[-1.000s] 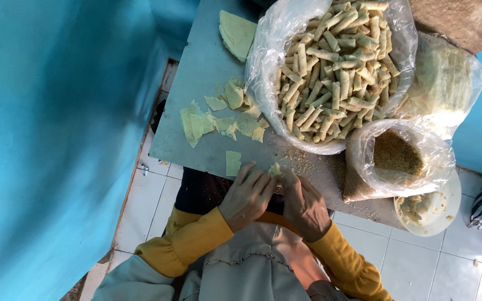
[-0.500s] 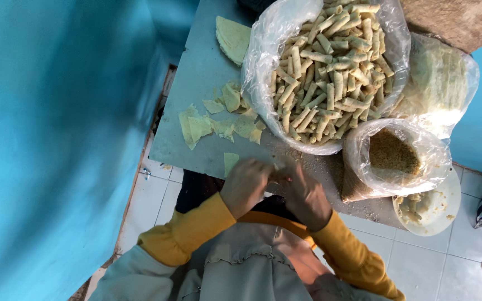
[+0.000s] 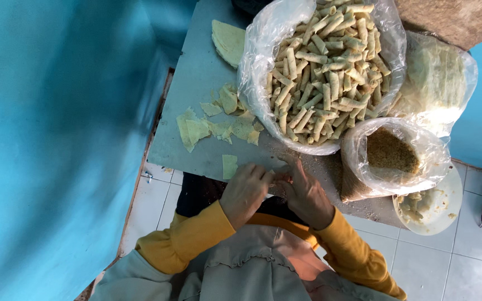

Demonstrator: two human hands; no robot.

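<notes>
A grey table (image 3: 196, 100) fills the middle of the view, with a blue wall (image 3: 51, 139) along one long side and white floor tiles (image 3: 157, 206) showing past its near edge. The biggest thing on it is a plastic-lined bowl (image 3: 263, 50) heaped with thin pale rolled sticks (image 3: 324, 67). Beside that lies a clear bag of round pale wrappers (image 3: 439, 78), then a smaller open bag of brown crumbly filling (image 3: 391, 150), which touches a white plate (image 3: 444, 209) holding scraps of the same stuff (the plate hangs partly over the table's edge). On the bare part of the table lie a stack of wrappers (image 3: 227, 39) near the far end and loose torn wrapper pieces (image 3: 213, 125) scattered toward the middle, with one small square piece (image 3: 230, 165) just beside the hands.

The left hand (image 3: 245, 192) and right hand (image 3: 308, 195) meet at the table's near edge, fingers curled together around a small pale roll (image 3: 277, 179), pinched between both sets of fingertips; most of it is hidden. Open room is the grey strip between the scraps and the wall side; the bowl and bags crowd the other side right up to the hands
</notes>
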